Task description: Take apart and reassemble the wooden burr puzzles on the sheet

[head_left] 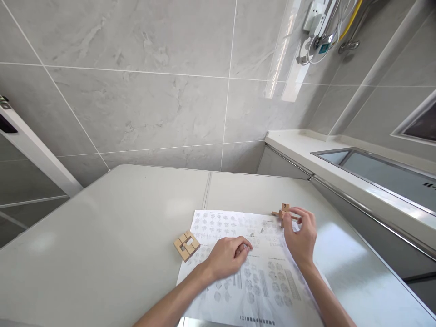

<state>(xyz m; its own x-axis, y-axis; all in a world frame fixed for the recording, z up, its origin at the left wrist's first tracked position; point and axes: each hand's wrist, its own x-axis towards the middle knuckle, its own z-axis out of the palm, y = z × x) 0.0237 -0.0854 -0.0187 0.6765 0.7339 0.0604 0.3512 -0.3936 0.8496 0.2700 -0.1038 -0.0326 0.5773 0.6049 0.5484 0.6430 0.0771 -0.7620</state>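
A large printed instruction sheet, full of small grey diagrams, lies on the white table. My left hand rests on it with the fingers curled in, and nothing shows in them. Over the sheet's upper right corner, my right hand has thumb and fingers closed on a small wooden puzzle piece. That piece is cross-shaped, with sticks jutting out and a dark mark on its top block; my fingers hide part of it. Left of my left hand, a flat square wooden puzzle with gaps in its middle overlaps the sheet's left edge.
The white table has a seam across it and meets a grey tiled wall. To the right runs a white counter with an inset glass-topped panel. Cables and a socket hang on the wall.
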